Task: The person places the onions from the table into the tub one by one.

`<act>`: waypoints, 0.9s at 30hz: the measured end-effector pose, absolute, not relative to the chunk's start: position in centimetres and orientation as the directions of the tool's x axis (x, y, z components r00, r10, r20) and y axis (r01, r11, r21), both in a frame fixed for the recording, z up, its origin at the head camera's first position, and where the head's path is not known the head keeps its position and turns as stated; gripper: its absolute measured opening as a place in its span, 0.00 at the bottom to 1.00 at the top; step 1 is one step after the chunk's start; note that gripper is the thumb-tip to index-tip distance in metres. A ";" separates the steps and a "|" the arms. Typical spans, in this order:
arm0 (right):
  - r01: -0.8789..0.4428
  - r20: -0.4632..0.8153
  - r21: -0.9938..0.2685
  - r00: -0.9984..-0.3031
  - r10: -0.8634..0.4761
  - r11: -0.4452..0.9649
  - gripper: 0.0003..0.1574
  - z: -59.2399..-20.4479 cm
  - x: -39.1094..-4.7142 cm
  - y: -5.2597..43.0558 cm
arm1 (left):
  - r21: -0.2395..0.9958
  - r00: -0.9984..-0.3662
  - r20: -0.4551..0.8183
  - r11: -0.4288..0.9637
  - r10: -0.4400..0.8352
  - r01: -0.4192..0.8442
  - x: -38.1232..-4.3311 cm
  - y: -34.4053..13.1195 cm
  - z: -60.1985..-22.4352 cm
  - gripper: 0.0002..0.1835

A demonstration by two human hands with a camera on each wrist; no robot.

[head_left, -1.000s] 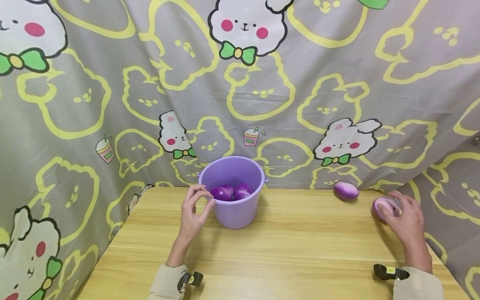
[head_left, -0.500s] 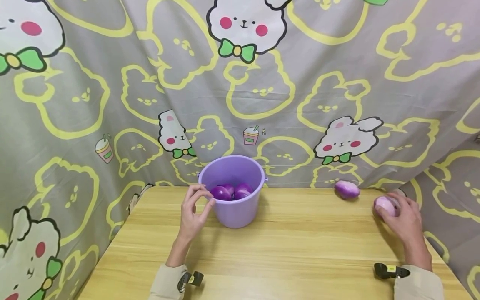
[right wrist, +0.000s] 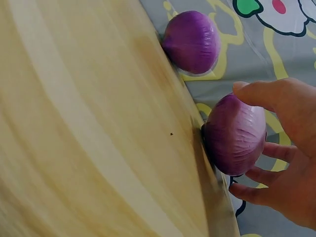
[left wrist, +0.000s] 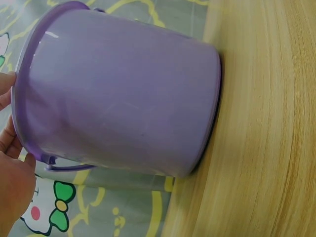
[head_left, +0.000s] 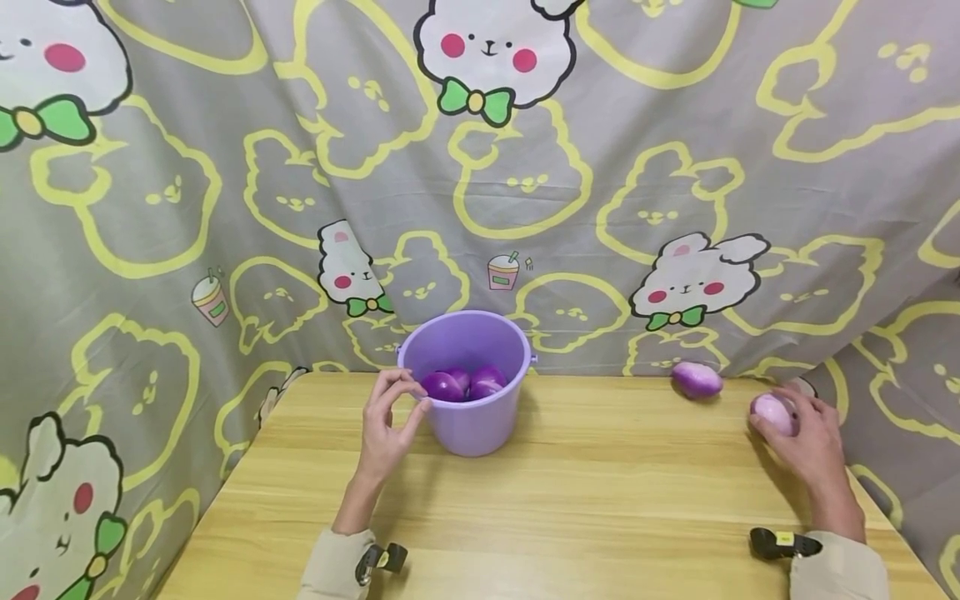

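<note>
A: What to report from the left side?

B: Pinching the near left rim of a purple bucket (head_left: 474, 429) between thumb and fingers, using the left hand (head_left: 384, 421).

A: Standing straight, or tipped?

B: Standing upright on the wooden table (head_left: 600, 500), toward the back edge, just in front of the patterned curtain (head_left: 540, 208). Showing part of a handle (left wrist: 74, 168) along the outside, too, in the left wrist view.

A: And holding what inside?

B: Holding three purple onions (head_left: 442, 386), bunched close together.

A: Now, over on the right?

B: Gripping a pink-and-purple onion (head_left: 772, 414) near the back right corner of the table, with the right hand (head_left: 813, 442), thumb to one side and fingers to the other.

A: Touching the wood, or lifted clear?

B: Hard to tell from either view.

A: Any more nearby?

B: Yes, a loose onion (head_left: 697, 380): lying by the back edge, left of the gripped one and a little farther back, well apart from the bucket.

A: And at the wrists?

B: Wearing light sleeves (head_left: 838, 571), with a black device (head_left: 783, 543) at each.
</note>
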State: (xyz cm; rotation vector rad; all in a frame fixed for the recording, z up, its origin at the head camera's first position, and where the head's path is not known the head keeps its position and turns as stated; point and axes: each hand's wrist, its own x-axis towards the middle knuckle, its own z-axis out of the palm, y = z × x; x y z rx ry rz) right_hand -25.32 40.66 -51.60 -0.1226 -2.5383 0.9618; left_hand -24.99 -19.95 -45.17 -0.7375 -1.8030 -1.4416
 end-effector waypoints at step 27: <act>-0.054 0.349 -0.635 -0.910 0.223 0.771 0.37 -51.9 -25.4 40.2 | 0.580 -0.596 0.803 0.230 0.004 0.782 -25.1 -20.1 -45.3 0.13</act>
